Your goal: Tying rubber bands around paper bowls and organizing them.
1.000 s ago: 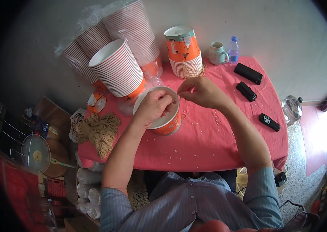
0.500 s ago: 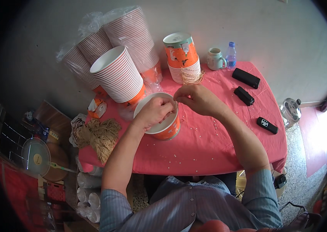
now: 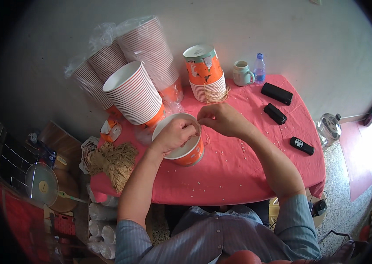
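Observation:
A white-lined paper bucket with an orange outside stands upright near the table's middle. My left hand reaches over its opening, fingers curled and closed at the inside of the right rim. Just outside that rim, my right hand pinches with thumb and forefinger; a thin pale cord seems to hang below the fingertips. The fingertips of both hands almost meet, and the left ones are partly hidden. To the left of my left forearm lies a bundle of tan cords.
Tall nested bucket stacks, some in clear plastic, lean at the back left. Upturned buckets with cords draped on them stand behind my hands. A mug, a bottle, black cases and a remote sit at right.
The whole view has shifted slightly, so the table sits a little lower in the picture. Both hands stay at the bucket's right rim, with only slight finger movement.

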